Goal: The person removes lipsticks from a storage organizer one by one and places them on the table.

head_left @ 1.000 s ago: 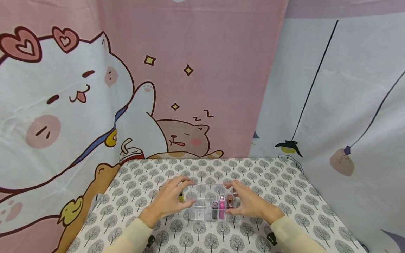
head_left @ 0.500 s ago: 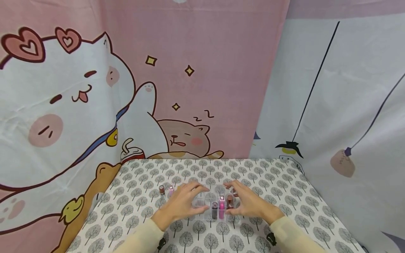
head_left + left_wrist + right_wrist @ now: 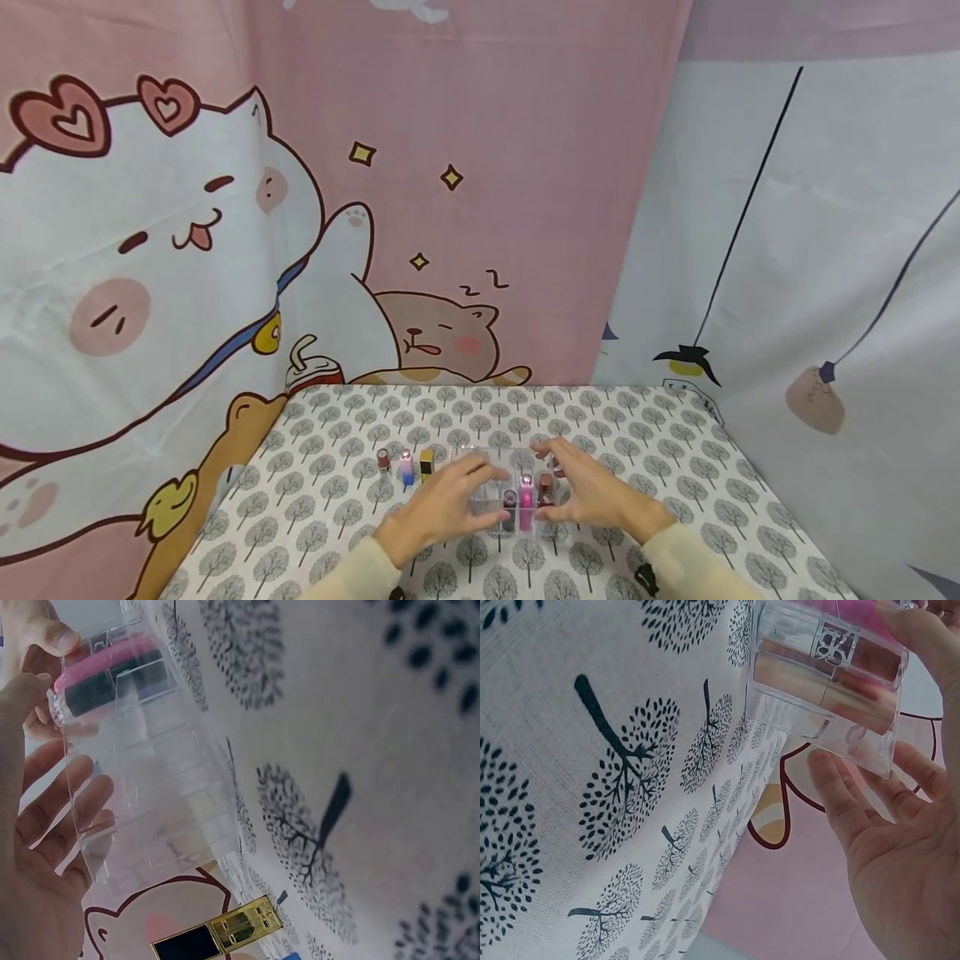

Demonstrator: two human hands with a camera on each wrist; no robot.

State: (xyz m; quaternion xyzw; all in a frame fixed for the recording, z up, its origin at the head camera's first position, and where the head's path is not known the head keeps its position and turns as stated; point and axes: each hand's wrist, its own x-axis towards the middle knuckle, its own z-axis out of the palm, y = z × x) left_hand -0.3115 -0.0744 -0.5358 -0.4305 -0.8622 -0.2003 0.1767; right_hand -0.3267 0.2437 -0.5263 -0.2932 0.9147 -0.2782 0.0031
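A clear divided lipstick organizer (image 3: 480, 454) stands on the patterned cloth. Its right part holds a black lipstick tube (image 3: 510, 510), a bright pink one (image 3: 527, 500) and a brown one (image 3: 546, 490). My right hand (image 3: 596, 492) grips the organizer's right end, thumb at the near side and fingers at the far side. Over the left and middle compartments is my left hand (image 3: 453, 500), its fingers spread and loosely bent, holding nothing. In the left wrist view, those fingers (image 3: 64, 802) show beside and through the clear plastic (image 3: 150, 795); whether they touch it I cannot tell.
Left of the organizer stand a brown-capped tube (image 3: 383, 460), a pink-and-blue lipstick (image 3: 407, 468) and a black-and-gold lipstick (image 3: 427, 463). The cloth-covered table (image 3: 330, 492) meets a cartoon-printed curtain (image 3: 525, 208) at the back.
My left hand has moved right from the organizer's left end to over its middle, uncovering the tubes at the left. The right hand and organizer have stayed in place. The head view has tilted slightly.
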